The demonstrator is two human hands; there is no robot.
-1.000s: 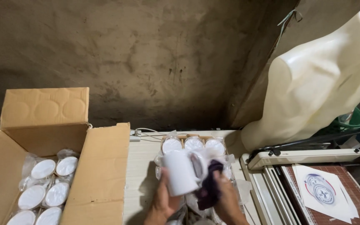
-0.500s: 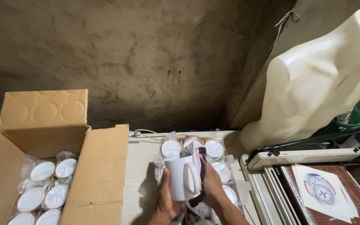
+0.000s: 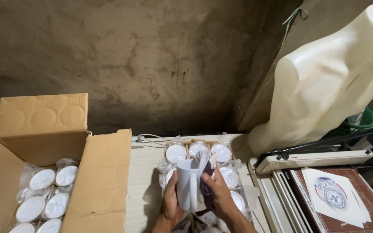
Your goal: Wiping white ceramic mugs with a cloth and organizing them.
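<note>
Hands have drawn closer together since half a second ago, and the plain white ceramic mug (image 3: 187, 184) has turned so its handle now faces the camera instead of sitting off to the side. The dark purple cloth (image 3: 207, 190) has gone from hanging loose to being pressed flat against the mug's side.

The left hand (image 3: 170, 203) comes up from the near edge of the pale desk (image 3: 145, 181), its grip closed around the mug's left wall with the thumb on the front. The right hand (image 3: 219, 199) has its grip closed on the cloth, fingers spread and holding it against the mug's right side.

The mug stands upright, raised just above the near middle of the desk, over a cluster of white mugs wrapped in clear plastic (image 3: 197, 152). Its surface is glossy and bare.

At the desk's left edge sits an open brown cardboard box (image 3: 96, 181) holding more wrapped mugs. Toward the right edge stand a cream mannequin torso (image 3: 324, 82) and a paper trimmer (image 3: 311, 159).
</note>
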